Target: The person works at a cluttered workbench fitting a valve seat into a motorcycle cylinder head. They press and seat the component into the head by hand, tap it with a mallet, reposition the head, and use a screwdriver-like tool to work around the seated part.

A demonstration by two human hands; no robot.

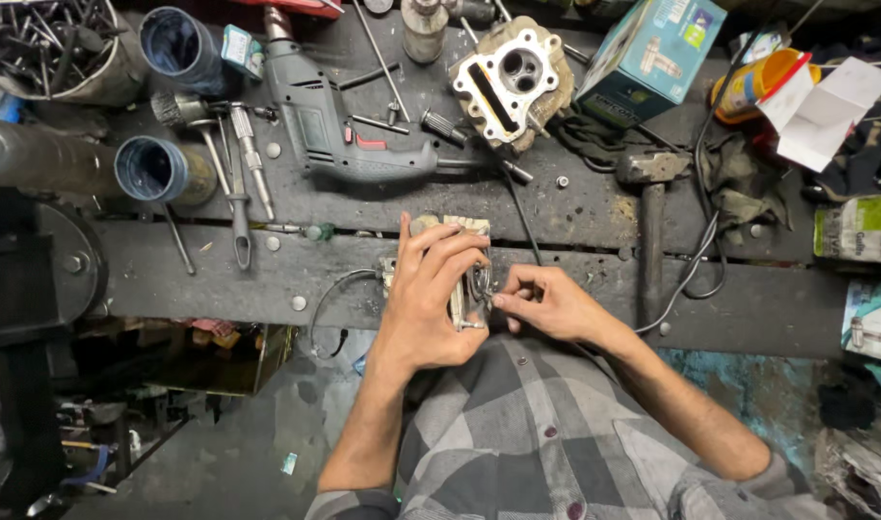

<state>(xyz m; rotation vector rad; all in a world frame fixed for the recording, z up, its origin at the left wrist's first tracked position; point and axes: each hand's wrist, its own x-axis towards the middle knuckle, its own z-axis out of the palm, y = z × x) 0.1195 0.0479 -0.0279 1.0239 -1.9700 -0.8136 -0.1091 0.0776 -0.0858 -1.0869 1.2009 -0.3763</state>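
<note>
Single head-worn view, looking steeply down from above the chest onto the dark workbench. Close in on both hands, left hand and right hand, at frame centre; electric drill and hammer farther out, beyond the grip.

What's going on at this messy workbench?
A person in a checked shirt is working on a small metal part at the edge of a dark workbench. The left hand grips the part, while the right hand pinches something tiny against its side. Behind them lie an electric drill, a hammer, an engine cylinder head and a teal box.
</note>
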